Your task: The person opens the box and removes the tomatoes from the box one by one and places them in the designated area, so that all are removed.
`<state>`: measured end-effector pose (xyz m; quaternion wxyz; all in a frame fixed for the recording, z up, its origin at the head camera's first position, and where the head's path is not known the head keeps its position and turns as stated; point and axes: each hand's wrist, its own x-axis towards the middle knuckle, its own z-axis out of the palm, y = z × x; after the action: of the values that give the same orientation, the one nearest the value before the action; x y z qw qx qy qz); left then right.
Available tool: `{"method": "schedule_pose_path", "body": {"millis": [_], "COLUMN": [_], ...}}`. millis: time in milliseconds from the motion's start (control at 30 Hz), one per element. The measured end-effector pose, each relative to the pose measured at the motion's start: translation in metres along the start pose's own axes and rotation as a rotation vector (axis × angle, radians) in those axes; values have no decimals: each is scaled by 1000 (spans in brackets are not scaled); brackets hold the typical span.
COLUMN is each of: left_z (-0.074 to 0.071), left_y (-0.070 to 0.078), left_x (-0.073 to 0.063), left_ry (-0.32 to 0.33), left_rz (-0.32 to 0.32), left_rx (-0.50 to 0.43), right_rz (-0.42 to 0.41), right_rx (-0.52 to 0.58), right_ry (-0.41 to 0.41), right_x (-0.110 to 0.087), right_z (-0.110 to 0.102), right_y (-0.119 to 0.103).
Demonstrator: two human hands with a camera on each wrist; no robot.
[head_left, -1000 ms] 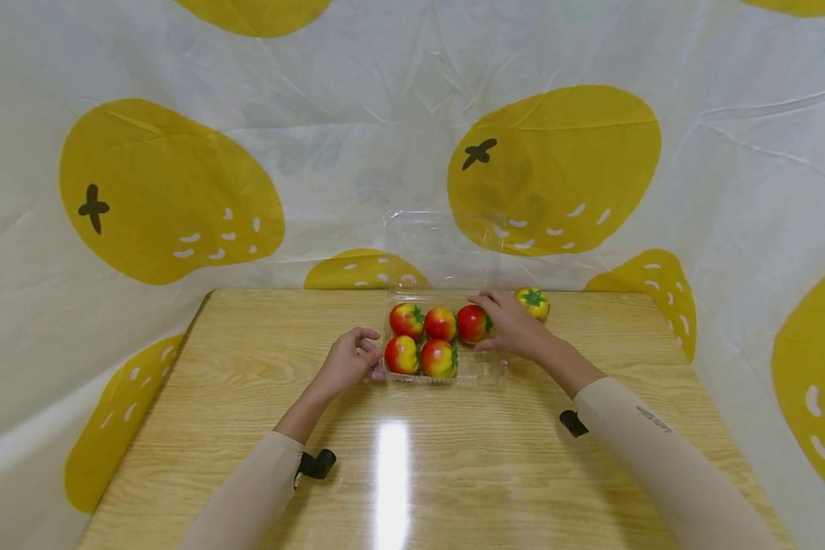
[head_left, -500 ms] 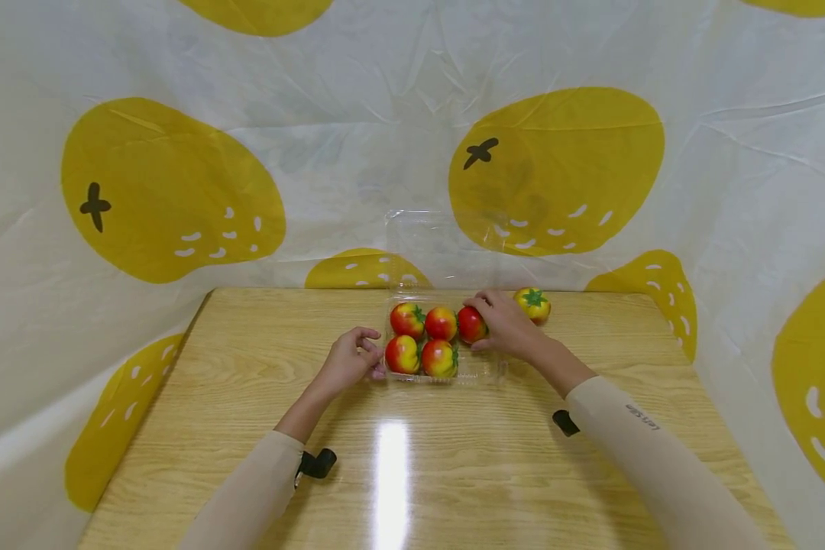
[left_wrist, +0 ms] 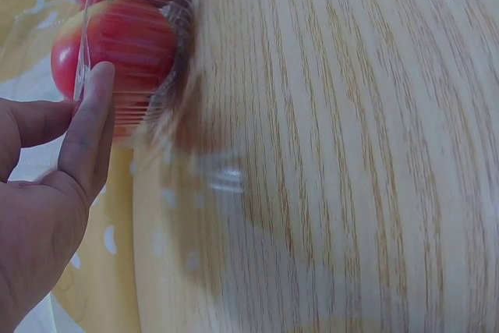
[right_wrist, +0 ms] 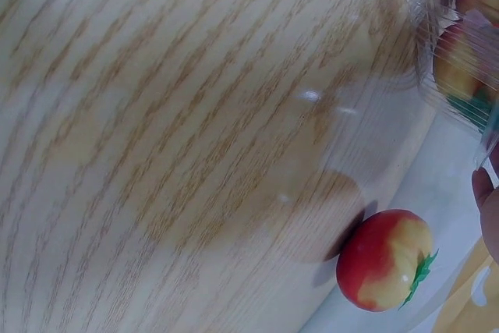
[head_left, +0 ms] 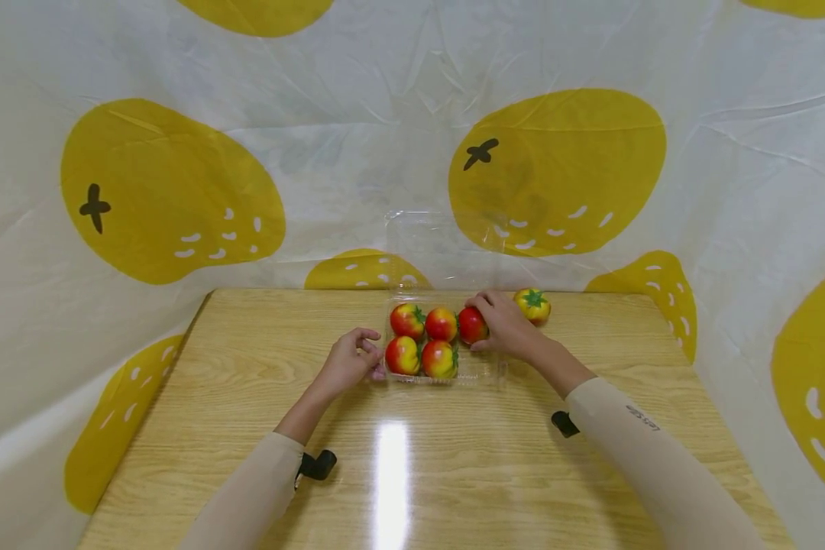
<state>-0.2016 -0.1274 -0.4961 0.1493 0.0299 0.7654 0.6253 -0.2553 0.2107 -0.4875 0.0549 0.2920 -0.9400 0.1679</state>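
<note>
A clear plastic clamshell box (head_left: 481,374) lies at the back of the table with its lid (head_left: 447,244) raised. Red-and-yellow tomatoes with green leaves sit in it, among them a front left tomato (head_left: 402,356) and a front middle tomato (head_left: 439,359). At the box's left side, my left hand (head_left: 347,360) pinches the rim between thumb and fingers, as the left wrist view shows. My right hand (head_left: 512,325) grips a red tomato (head_left: 471,325) in the back right of the box, partly covering it. Only fingertips of that hand show in the right wrist view.
Another tomato (head_left: 532,305) rests on the wooden table (head_left: 302,489) behind the right hand, near the back edge. A white cloth (head_left: 344,183) printed with yellow fruit hangs behind and at both sides.
My right hand has shifted slightly left with the red tomato, then stayed nearly still. The left hand holds its place at the box rim.
</note>
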Motion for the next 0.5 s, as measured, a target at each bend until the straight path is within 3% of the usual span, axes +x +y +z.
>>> {"method": "schedule_pose_path", "body": {"millis": [500], "left_z": [0], "left_y": [-1], "left_x": [1], "left_ry": [7], "left_rz": [14], "left_rx": [34], "right_rz": [54], "right_rx": [136], "right_ry": [-31], "right_x": [0], "right_z": [-9], "right_y": [0]}}
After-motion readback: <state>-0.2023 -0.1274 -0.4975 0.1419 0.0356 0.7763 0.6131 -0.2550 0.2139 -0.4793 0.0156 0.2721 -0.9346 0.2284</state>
